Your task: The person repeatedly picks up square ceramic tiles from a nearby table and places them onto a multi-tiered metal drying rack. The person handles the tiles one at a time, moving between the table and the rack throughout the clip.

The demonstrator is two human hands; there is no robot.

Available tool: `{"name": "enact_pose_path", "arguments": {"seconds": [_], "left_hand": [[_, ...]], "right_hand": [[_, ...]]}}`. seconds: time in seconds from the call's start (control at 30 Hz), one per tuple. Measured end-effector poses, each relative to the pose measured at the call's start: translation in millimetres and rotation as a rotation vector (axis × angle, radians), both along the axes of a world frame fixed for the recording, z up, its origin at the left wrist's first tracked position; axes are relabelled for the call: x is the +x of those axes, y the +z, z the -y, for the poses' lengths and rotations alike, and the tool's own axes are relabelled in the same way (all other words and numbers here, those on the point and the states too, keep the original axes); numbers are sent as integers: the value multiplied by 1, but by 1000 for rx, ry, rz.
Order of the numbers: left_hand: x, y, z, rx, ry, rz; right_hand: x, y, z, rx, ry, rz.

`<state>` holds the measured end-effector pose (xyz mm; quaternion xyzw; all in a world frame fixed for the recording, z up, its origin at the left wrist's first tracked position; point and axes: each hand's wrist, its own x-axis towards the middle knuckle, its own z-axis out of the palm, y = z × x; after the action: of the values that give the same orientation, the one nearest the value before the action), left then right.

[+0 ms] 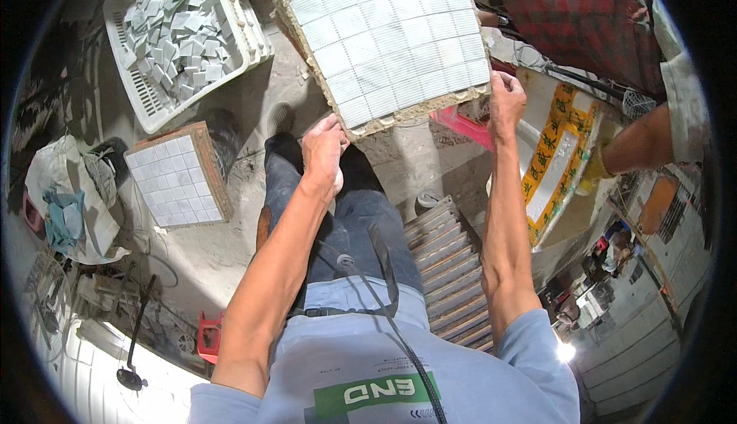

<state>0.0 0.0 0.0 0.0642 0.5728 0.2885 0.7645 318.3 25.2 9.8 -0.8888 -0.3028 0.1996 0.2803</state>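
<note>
A square board [388, 44] with a grid of white, ribbed tiles and a rough, crusted rim is held up in front of me. My left hand [324, 147] is closed at its near left corner. At the near right corner my right hand [507, 103] grips the edge, the thumb on top. Some fingers of both hands are hidden under or behind the board. Another tiled board [173, 180], with a brown wooden side, stands on the floor to the left of my legs.
A white plastic basket [138, 105] full of loose white tiles stands far left. A slatted grey rack [453, 274] lies right of my legs. Further right is a foam box [537, 193] with yellow tape, beside another person's arm [641, 144]. A white sack [100, 224] lies left.
</note>
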Motion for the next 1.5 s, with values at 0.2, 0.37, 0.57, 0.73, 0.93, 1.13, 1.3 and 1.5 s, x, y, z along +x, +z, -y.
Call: {"name": "enact_pose_path", "arguments": {"seconds": [0.2, 0.37, 0.57, 0.73, 0.93, 1.13, 1.3, 1.5], "left_hand": [[5, -6, 3, 38, 23, 13], [22, -1, 12, 57, 146, -170], [24, 1, 14, 61, 80, -229], [29, 10, 15, 85, 141, -227], [29, 15, 15, -39, -65, -335], [26, 1, 10, -48, 106, -332], [21, 18, -4, -25, -47, -174], [42, 17, 6, -76, 82, -24]], "right_hand": [[20, -12, -3, 24, 119, -115], [6, -8, -8, -13, 116, -67], [7, -8, -7, -25, 142, 3], [4, -2, -8, -43, 125, 27], [21, -1, -14, 36, 97, -20], [27, -8, -12, -33, 70, -58], [40, -8, -30, 17, 124, -238], [48, 10, -55, -134, 80, -396]]}}
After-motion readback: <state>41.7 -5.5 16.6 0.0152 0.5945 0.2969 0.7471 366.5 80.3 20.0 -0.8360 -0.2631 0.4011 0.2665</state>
